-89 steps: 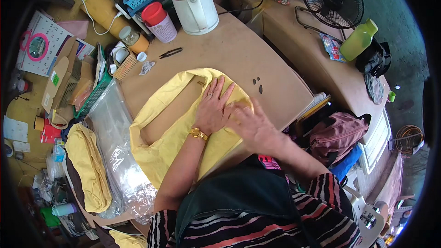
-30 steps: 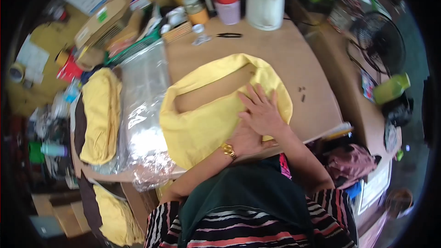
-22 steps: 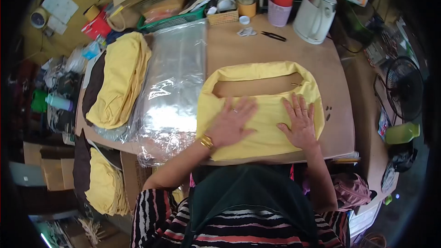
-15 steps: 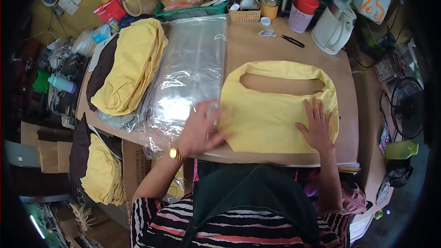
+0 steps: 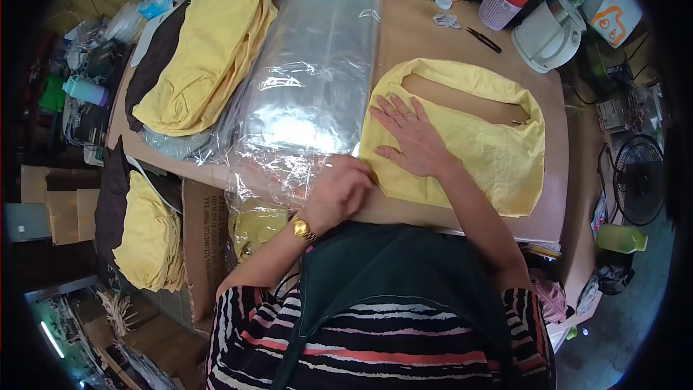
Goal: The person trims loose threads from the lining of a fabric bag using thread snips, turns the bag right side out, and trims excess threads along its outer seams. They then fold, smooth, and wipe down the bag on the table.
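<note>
A yellow cloth bag (image 5: 476, 159) with a long handle opening lies flat on the brown-topped table. My right hand (image 5: 411, 136) rests palm down on the bag's left part, fingers spread below the handle opening. At the bag's lower left edge, my left hand (image 5: 339, 189), wearing a gold watch, is closed with curled fingers, seemingly pinching the fabric edge; the fingertips are partly hidden and slightly blurred. Directly left of the bag is a stack of clear plastic sleeves (image 5: 317, 65), its lower end close to my left hand.
Folded yellow bags (image 5: 209, 50) lie on the table's left, with more yellow cloth (image 5: 148, 231) hanging lower down beside a cardboard box (image 5: 206, 245). Black thread snips (image 5: 484, 40), a lilac cup (image 5: 498, 6) and a white kettle (image 5: 548, 35) stand or lie at the back right.
My right hand has moved from the bag's right side to its left part. My left hand has curled at the left edge. The bag appears turned slightly clockwise, and the camera view has shifted.
</note>
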